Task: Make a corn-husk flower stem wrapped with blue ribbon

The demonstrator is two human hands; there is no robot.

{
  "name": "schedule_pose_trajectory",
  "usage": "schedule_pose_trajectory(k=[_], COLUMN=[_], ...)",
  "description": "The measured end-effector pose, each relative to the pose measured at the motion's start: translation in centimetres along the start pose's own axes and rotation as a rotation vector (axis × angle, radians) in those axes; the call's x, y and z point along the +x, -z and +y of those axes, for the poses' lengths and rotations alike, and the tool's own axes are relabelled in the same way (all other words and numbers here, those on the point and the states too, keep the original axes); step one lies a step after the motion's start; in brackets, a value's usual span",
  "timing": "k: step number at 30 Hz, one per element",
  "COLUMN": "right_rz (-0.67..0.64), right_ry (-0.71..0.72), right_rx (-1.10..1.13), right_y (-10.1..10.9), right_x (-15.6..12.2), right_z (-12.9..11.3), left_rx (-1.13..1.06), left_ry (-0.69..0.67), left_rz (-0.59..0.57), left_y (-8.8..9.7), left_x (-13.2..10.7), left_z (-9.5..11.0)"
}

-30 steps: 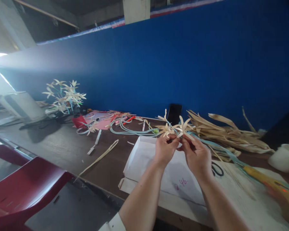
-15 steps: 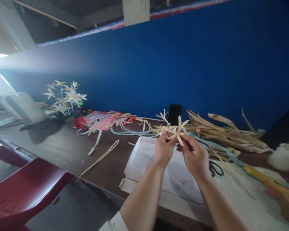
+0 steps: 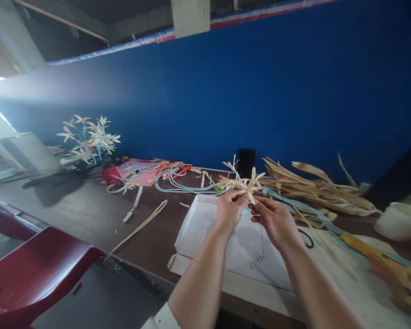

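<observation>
Above a white cardboard tray, a pale flower with narrow petals, like dried husk, faces up between my hands. My left hand pinches it at the base from the left. From the right, the closed fingers of my right hand grip just below the petals; the exact spot is hidden. A thin dark line, like a wire, hangs under the right fingers. More pale flowers on a light-blue stem lie right behind the hands.
Dried husks lie at the back right. A yellow glue gun and a white cup are at right. A phone leans on the blue partition. Left are light-blue tubing, a flower arrangement and a red chair.
The fingers of my right hand have shifted a little at the flower's base, and the thin line below them now shows. The view has moved slightly.
</observation>
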State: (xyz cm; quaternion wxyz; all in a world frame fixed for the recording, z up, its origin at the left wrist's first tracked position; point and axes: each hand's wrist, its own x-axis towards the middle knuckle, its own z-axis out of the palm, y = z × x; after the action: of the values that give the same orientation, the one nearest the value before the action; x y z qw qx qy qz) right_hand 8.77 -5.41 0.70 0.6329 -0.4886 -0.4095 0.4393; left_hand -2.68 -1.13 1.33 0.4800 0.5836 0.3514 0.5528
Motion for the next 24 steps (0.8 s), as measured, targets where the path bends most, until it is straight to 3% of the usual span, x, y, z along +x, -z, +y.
schedule_pose_trajectory(k=[4, 8, 16, 24], right_rz=[-0.002, -0.056, -0.019, -0.099], right_ry=[0.026, -0.044, -0.099, -0.139], right_rx=[0.006, 0.102, 0.125, 0.235], right_y=[-0.2, 0.0, 1.0, 1.2], right_x=[-0.2, -0.4, 0.0, 0.2], right_z=[-0.2, -0.7, -0.7, -0.6], left_rx=[-0.034, -0.065, -0.047, -0.035], left_ry=[0.022, 0.092, 0.189, 0.259], left_rz=[-0.064, -0.086, -0.215, -0.228], left_y=[0.1, 0.1, 0.5, 0.6], left_x=[-0.1, -0.2, 0.3, 0.2], left_z=[0.6, 0.9, 0.0, 0.0])
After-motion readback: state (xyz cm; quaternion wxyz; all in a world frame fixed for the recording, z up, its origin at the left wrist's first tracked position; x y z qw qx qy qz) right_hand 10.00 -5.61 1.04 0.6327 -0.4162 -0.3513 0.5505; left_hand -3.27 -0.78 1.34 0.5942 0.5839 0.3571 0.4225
